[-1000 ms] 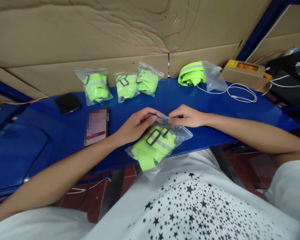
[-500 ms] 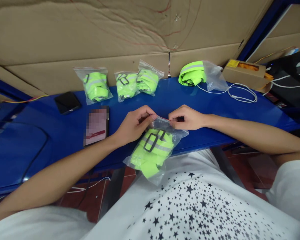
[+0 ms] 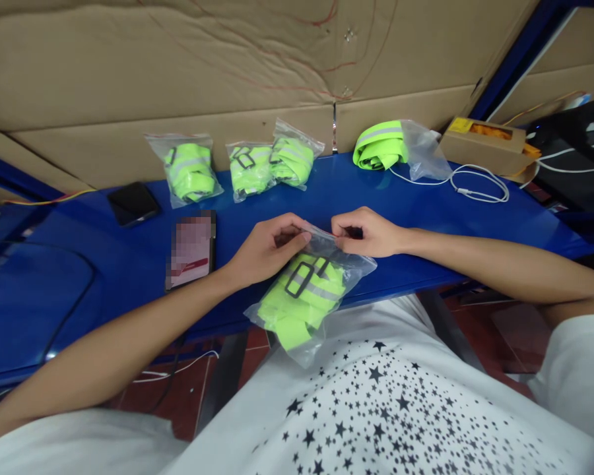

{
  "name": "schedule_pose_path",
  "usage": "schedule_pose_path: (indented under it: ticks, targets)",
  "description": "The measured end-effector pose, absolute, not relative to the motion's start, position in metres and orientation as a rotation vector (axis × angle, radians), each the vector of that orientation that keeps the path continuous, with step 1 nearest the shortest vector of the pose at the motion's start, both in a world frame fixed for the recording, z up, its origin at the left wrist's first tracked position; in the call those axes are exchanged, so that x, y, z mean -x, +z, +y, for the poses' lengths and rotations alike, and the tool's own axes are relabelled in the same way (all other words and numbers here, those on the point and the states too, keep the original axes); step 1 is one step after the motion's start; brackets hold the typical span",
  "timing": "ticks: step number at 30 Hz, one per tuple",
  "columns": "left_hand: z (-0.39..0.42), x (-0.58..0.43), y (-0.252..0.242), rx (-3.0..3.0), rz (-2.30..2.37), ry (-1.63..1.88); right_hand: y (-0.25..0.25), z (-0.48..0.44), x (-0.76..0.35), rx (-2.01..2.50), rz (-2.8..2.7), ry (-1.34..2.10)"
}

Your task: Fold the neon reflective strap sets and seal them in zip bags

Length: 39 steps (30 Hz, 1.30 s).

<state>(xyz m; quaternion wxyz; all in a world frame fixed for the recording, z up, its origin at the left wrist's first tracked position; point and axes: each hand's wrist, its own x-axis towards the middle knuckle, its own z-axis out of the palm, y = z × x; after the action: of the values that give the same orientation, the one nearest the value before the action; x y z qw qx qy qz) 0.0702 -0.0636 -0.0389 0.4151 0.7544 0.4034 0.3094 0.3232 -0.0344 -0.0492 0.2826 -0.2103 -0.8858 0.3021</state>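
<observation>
Between my hands hangs a clear zip bag (image 3: 359, 264), tilted over the table's front edge. Inside it lies a folded neon-yellow reflective strap (image 3: 282, 310) with a grey stripe and a black rectangular buckle (image 3: 299, 280). My left hand (image 3: 274, 249) pinches the bag's top edge at its left end. Farther right along the same edge, my right hand (image 3: 363, 232) has thumb and fingers closed on the zip strip. The fingertips of both hands partly cover the seal.
Along the back stand several bagged yellow straps (image 3: 193, 168). A rolled strap (image 3: 380, 145) lies half out of its bag. A black phone (image 3: 132, 202), a phone with a blurred screen (image 3: 192, 251), a white cable (image 3: 480, 185) and a cardboard box (image 3: 485, 148) share the blue table (image 3: 426, 204).
My left hand has shifted very slightly down, and a little more of the bag's top edge shows beside its fingertips. My right hand stays almost where it was on the edge.
</observation>
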Motion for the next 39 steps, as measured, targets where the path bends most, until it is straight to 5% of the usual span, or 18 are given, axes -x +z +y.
schedule_pose_path:
  ticks: [39]
  targets:
    - [-0.0661,-0.0702,-0.0419,-2.017,0.877,0.694,-0.0488,-0.0338,-0.3236,0.569,-2.388,0.794]
